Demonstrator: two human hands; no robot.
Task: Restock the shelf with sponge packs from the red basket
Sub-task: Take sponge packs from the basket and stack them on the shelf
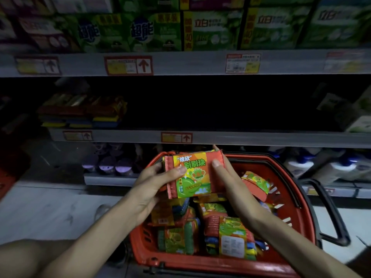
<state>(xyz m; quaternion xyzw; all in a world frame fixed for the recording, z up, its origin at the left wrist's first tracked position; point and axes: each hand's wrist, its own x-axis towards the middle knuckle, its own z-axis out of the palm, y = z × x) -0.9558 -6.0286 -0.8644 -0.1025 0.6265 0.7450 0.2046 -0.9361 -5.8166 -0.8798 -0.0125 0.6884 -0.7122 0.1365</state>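
Observation:
An orange and green sponge pack [190, 175] is held above the red basket [289, 199]. My left hand [154, 185] grips its left side, thumb on the front. My right hand [226, 177] grips its right side, thumb on the front and fingers behind. Several more sponge packs [230, 233] lie loose in the basket below. The middle shelf [220, 137] ahead is dark and bare in its centre. A stack of sponge packs [82, 111] sits on that shelf at the left.
Green detergent boxes [212, 29] fill the upper shelf. Purple-lidded containers [110, 167] and white bottles [333, 167] stand on the low shelf behind the basket. The basket's black handle [331, 213] hangs to the right. Pale floor lies at the left.

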